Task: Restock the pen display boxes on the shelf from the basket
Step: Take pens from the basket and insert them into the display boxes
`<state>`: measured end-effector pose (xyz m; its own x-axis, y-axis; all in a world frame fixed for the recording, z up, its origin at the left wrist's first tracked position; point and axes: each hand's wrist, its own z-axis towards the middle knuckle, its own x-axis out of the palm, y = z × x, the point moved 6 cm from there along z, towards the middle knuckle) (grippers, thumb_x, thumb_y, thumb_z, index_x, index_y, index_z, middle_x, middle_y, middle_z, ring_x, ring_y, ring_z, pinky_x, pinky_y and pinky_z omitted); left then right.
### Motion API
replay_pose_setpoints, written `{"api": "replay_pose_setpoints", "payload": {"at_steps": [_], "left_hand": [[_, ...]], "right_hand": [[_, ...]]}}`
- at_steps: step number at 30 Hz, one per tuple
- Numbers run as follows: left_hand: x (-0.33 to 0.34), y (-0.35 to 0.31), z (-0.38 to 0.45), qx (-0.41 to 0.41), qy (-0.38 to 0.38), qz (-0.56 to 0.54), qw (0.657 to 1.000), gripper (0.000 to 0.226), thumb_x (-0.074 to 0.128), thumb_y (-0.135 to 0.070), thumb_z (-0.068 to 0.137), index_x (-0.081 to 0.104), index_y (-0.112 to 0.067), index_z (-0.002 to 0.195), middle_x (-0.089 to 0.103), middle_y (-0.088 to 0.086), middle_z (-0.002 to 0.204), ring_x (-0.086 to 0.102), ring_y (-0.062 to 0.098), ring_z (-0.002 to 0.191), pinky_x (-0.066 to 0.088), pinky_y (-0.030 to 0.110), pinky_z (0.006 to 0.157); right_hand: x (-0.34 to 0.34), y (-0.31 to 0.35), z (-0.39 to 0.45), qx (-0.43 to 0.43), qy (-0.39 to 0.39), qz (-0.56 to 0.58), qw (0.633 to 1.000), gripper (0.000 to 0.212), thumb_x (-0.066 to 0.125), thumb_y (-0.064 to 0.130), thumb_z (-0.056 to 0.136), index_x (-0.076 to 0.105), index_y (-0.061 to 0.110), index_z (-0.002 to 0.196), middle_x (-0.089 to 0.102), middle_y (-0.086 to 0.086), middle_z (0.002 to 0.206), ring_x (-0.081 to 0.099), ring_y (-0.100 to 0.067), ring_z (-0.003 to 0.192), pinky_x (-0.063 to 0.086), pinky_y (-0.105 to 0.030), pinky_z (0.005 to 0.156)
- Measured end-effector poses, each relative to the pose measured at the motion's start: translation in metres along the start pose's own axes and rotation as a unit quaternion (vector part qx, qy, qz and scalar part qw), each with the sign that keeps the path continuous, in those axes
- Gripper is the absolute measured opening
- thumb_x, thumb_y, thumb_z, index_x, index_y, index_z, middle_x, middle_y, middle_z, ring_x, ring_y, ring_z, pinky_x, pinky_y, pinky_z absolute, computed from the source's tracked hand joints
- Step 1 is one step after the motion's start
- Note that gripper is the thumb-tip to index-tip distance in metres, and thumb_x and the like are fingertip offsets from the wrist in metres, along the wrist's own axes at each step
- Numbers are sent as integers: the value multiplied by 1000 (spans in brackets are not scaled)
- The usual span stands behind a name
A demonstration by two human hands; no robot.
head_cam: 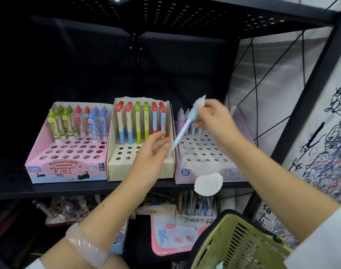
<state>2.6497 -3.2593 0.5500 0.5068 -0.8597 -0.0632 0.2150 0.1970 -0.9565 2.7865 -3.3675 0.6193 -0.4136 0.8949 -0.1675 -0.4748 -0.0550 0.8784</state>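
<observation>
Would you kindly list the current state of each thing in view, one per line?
Blue pen: tilted, held over the purple box.
Right hand: pinching the blue pen.
Left hand: open, fingers relaxed, holding nothing.
Pink box: back rows filled, front holes empty.
Cream box: back rows filled.
Purple box: mostly empty holes.
Green basket: hanging on the right forearm.

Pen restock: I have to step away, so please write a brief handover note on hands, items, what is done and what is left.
Right hand pinches a light blue pen, tilted above the lilac display box.
Left hand open, in front of the cream middle display box.
Green plastic basket hangs at lower right.
Done: only the back rows of all three boxes, pink cardboard box included, hold pens.
Left: seat this pen, then fill the front holes.
</observation>
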Motion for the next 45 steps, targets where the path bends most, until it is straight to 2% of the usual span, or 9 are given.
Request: {"api": "replay_pose_setpoints", "payload": {"at_steps": [4, 6, 14, 17, 27, 34, 38, 41, 45], "left_hand": [[-11, -4, 2, 40, -4, 107, 993, 37, 47, -17, 95, 45, -28, 130, 49, -20, 122, 43, -7, 114, 31, 11, 93], [-13, -1, 2, 46, -1, 147, 988, 37, 49, -20, 95, 45, -28, 131, 47, -22, 122, 40, -5, 117, 28, 16, 97], [-17, 12, 5, 45, 28, 165, 985, 32, 50, -22, 94, 46, -41, 120, 48, -30, 115, 41, -3, 120, 28, 19, 100], [-17, 12, 6, 46, 24, 159, 986, 31, 51, -21, 93, 45, -42, 115, 50, -25, 118, 43, -1, 120, 29, 21, 102], [-19, 6, -5, 65, 18, 133, 989, 30, 52, -15, 92, 49, -39, 109, 53, -26, 112, 47, -10, 110, 33, 10, 93], [-18, 1, -13, 77, 22, 123, 989, 31, 52, -14, 93, 48, -44, 102, 54, -24, 112, 49, -7, 110, 36, 12, 95], [-6, 1, -18, 74, 35, 111, 990, 32, 51, -13, 92, 50, -44, 100, 55, -23, 111, 50, -7, 108, 37, 12, 94], [12, 8, -31, 67, 66, 91, 991, 31, 52, -13, 91, 52, -43, 99, 57, -23, 110, 53, -9, 105, 40, 8, 88], [44, 43, -71, 31, 138, 52, 989, 31, 52, -8, 91, 57, -38, 95, 63, -16, 107, 59, 1, 102, 45, 10, 86]], "right_hand": [[-53, -8, 35, -42, -174, -171, 969, 24, 50, 22, 96, 51, 9, 115, 59, 4, 89, 61, -7, 75, 51, -17, 70], [-63, -21, 44, -36, -193, -254, 947, 23, 50, 20, 95, 51, 7, 113, 59, 0, 89, 59, -17, 81, 50, -30, 77], [-43, -56, 53, -32, -109, -414, 903, 25, 47, 18, 97, 46, 4, 118, 63, -17, 92, 59, -33, 82, 48, -41, 70], [-39, -56, 63, -11, -89, -455, 886, 27, 44, 19, 98, 43, 3, 119, 62, -20, 93, 54, -30, 75, 37, -33, 60], [-31, -75, 75, 83, -16, -537, 839, 42, 35, 17, 99, 27, 9, 140, 56, -23, 118, 55, -38, 105, 37, -35, 68], [-31, -90, 42, 56, -10, -504, 862, 53, 41, 19, 98, 20, 10, 146, 58, -26, 112, 56, -41, 100, 40, -36, 71], [-39, -65, 20, 38, -3, -402, 915, 41, 44, 14, 96, 41, 9, 136, 62, -13, 84, 58, -26, 74, 46, -30, 65], [-43, -42, -13, 45, 41, -310, 949, 26, 44, 15, 97, 57, 10, 119, 66, -6, 79, 57, -10, 56, 50, -20, 57], [-48, -24, -93, 20, 158, -224, 962, 19, 45, 15, 98, 60, 19, 108, 65, 3, 70, 59, -5, 55, 52, -18, 55]]}}
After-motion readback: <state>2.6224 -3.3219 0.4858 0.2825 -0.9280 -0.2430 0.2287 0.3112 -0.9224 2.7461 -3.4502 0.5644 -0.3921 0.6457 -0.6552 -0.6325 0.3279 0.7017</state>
